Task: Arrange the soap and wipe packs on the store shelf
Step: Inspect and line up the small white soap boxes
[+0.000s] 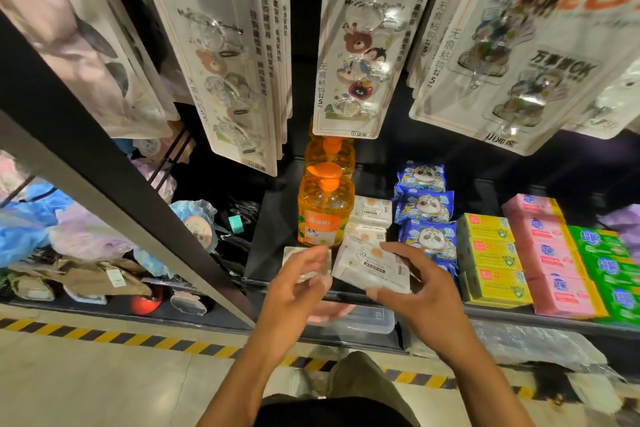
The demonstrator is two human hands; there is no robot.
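Observation:
My right hand (pixel 414 283) grips a white wipe pack (pixel 369 265) at the front of the black shelf (pixel 266 246). My left hand (pixel 298 283) is blurred and holds a small clear-wrapped pack (pixel 304 262) just left of it. Behind them lie two more white wipe packs (pixel 370 212), one behind the other. An orange soap pump bottle (pixel 323 215) stands to their left, with a second bottle (pixel 329 151) behind it. Blue panda wipe packs (pixel 424 206) form a row on the right.
Yellow soap boxes (pixel 491 258), pink soap packs (pixel 550 257) and green packs (pixel 609 267) fill the shelf's right side. Carded hook packs (pixel 360 42) hang overhead. A clear plastic box (pixel 367 319) sits on the shelf below. Bath sponges (pixel 79 232) fill the left bay behind a slanted post (pixel 114 180).

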